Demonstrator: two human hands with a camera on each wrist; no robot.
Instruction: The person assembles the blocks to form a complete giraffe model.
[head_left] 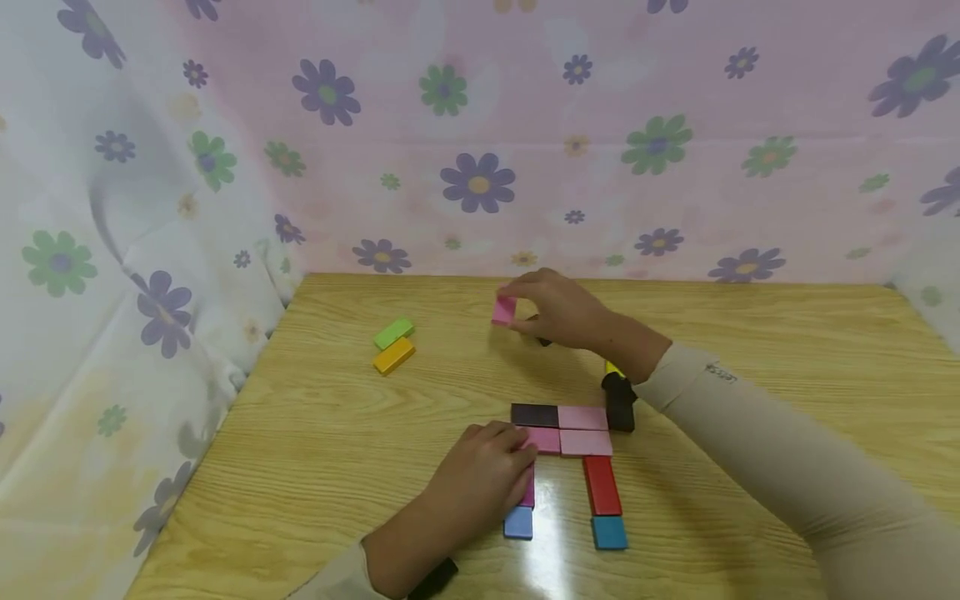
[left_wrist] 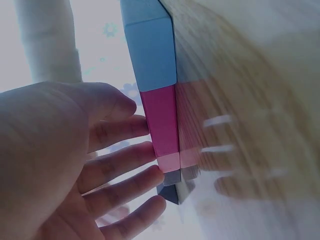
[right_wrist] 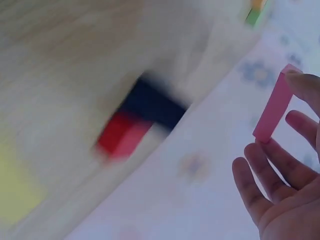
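Note:
My right hand (head_left: 562,310) is raised near the table's back edge, pinching a small pink block (head_left: 504,312) by its ends between thumb and fingertips. My left hand (head_left: 480,475) lies against the left side of a block arrangement, fingers extended, fingertips right at the magenta block (left_wrist: 161,120) and a pink block (head_left: 547,440). A black block (head_left: 535,415) and two light pink blocks (head_left: 586,442) complete the two rows. Below them extend a light blue block (head_left: 518,523), a red block (head_left: 602,485) and a teal block (head_left: 609,532). A black block (head_left: 619,410) stands at the right end.
A green block (head_left: 393,332) and an orange block (head_left: 393,356) lie at the back left. Part of a yellow block (head_left: 613,367) shows under my right wrist. Dark (right_wrist: 150,102) and red blocks (right_wrist: 117,134) lie near the right hand. Flowered cloth (head_left: 480,225) borders the table.

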